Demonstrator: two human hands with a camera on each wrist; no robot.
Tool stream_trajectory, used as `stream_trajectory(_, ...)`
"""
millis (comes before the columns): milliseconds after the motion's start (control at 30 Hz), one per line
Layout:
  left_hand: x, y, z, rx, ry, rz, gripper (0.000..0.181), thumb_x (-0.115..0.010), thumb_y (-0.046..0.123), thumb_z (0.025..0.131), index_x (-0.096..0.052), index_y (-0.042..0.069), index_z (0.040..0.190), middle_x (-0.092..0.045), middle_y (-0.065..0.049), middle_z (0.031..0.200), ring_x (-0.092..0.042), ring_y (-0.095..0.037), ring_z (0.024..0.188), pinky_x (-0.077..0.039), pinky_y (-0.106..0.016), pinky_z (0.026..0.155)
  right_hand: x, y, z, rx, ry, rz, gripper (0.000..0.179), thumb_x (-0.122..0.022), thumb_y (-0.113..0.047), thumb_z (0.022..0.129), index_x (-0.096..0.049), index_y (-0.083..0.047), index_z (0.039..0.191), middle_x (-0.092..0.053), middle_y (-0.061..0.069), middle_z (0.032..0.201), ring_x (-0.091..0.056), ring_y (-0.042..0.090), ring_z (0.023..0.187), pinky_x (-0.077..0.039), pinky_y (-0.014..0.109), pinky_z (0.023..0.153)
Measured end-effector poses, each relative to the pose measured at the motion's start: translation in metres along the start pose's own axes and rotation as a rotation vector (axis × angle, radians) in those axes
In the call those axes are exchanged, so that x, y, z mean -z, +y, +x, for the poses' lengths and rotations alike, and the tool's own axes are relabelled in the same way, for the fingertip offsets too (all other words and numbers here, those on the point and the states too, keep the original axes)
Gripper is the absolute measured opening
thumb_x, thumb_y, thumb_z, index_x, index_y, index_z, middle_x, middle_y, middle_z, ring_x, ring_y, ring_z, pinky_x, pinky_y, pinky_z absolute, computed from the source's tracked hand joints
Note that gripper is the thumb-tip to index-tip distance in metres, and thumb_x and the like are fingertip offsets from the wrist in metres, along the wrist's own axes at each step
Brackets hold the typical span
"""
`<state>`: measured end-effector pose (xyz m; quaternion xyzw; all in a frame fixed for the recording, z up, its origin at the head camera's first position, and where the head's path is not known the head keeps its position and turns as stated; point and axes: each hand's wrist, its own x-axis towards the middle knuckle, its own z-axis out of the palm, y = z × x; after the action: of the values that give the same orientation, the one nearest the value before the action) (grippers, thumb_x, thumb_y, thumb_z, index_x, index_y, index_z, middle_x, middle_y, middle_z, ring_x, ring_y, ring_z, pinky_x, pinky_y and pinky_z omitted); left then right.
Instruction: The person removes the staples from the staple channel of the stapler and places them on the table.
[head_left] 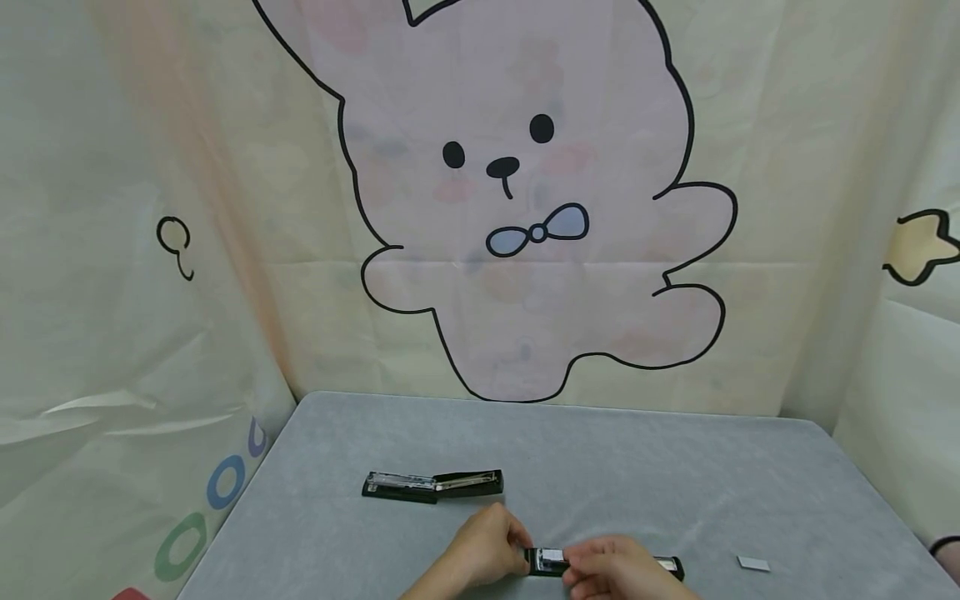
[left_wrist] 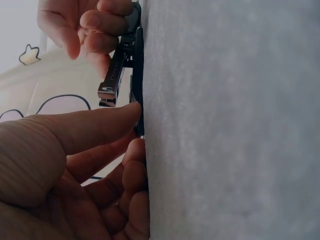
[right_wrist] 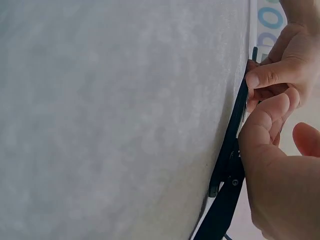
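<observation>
A black stapler (head_left: 671, 567) lies opened out along the front of the table, its middle covered by my right hand in the head view. My left hand (head_left: 491, 546) pinches its left end, with the thumb (left_wrist: 131, 114) on top of the base. The metal magazine (left_wrist: 112, 80) stands tilted off the base. Bent fingers of my right hand (head_left: 611, 568) rest against the stapler near the hinge (right_wrist: 235, 182). That hand's thumb (right_wrist: 306, 139) stays apart from its fingers. No held thing shows between them.
Another black stapler (head_left: 401, 486) lies opened flat behind my left hand. A small flat silver-grey piece (head_left: 753, 564) lies to the right on the grey tablecloth (head_left: 637, 467). Printed curtains surround the table. Part of an arm with a dark band (head_left: 947, 554) shows at the right edge.
</observation>
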<state>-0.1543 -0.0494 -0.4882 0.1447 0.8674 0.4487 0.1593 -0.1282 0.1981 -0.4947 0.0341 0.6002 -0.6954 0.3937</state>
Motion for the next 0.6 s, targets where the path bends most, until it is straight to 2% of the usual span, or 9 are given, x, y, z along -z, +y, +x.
stream_trajectory(200,0.001,-0.001,0.0,0.006,-0.003,-0.007,0.02,-0.085,-0.008,0.065,-0.079,0.006,0.076,-0.057,0.007,0.057,-0.046,-0.008,0.053,-0.034,-0.025,0.052,-0.014,-0.004,-0.002,0.04,0.122,-0.044,0.021,-0.062,-0.011,0.104,-0.072,0.003,0.115,-0.076,0.002,0.09,-0.071,0.008,0.077,-0.057,0.023,0.075)
stream_trajectory(333,0.002,-0.001,0.0,0.021,-0.022,-0.018,0.019,-0.085,-0.008,0.066,-0.079,0.006,0.077,-0.057,0.006,0.057,-0.047,-0.008,0.052,-0.034,-0.025,0.052,-0.023,-0.007,0.0,0.031,0.205,-0.077,0.021,-0.062,-0.014,0.104,-0.073,0.002,0.112,-0.075,0.001,0.088,-0.07,0.007,0.073,-0.056,0.022,0.07)
stream_trajectory(600,0.001,-0.001,0.001,0.011,-0.022,0.001,0.019,-0.086,-0.007,0.066,-0.079,0.007,0.078,-0.057,0.006,0.057,-0.047,-0.009,0.053,-0.035,-0.025,0.052,-0.033,-0.009,0.007,0.04,0.32,-0.226,0.017,-0.07,-0.019,0.099,-0.076,-0.004,0.099,-0.073,0.0,0.083,-0.069,0.008,0.067,-0.049,0.02,0.058)
